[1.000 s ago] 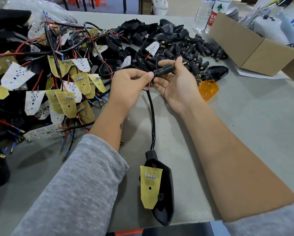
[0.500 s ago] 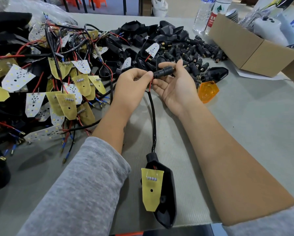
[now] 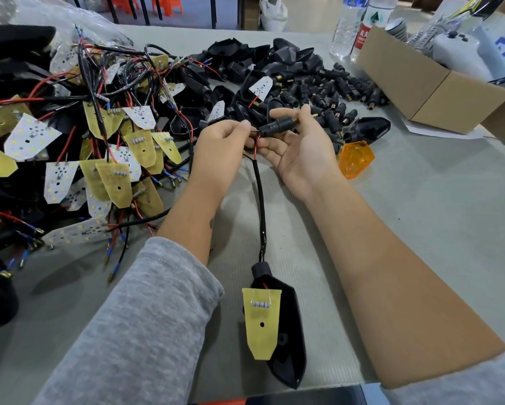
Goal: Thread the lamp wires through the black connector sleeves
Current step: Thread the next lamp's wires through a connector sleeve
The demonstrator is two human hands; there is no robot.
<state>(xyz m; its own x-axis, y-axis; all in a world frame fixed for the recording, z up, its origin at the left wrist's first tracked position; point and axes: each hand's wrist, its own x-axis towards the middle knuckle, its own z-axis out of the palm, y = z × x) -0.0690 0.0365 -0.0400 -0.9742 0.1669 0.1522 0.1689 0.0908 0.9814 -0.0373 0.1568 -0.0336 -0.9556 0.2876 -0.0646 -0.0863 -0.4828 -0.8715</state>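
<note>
Nearest the camera, a black lamp housing [image 3: 286, 340] lies on the grey worktop [image 3: 420, 206] with a yellow circuit board [image 3: 262, 323] resting on its open face. From its neck a black sheathed cable [image 3: 261, 206] runs straight away between the two forearms, both reaching forward with grey sleeves pushed up toward the elbows.

The cable ends at the hands, which meet above the worktop. The left hand [image 3: 219, 150] is turned knuckles-up, its fingertips pinching the thin red lamp wires [image 3: 255, 147] where they leave the sheath. The right hand [image 3: 301, 147] is palm-up and tilted inward; thumb and fingers curl round a black connector sleeve [image 3: 277, 126], held roughly level with its brass tip pointing right. The wires enter the sleeve's left end.

Just right of the right hand sits an orange lens [image 3: 356, 159]. Beyond the hands lies a heap of loose black sleeves [image 3: 342, 92]; to the left, a tangle of wired boards [image 3: 99, 147]. A cardboard box [image 3: 426, 86] stands far right.
</note>
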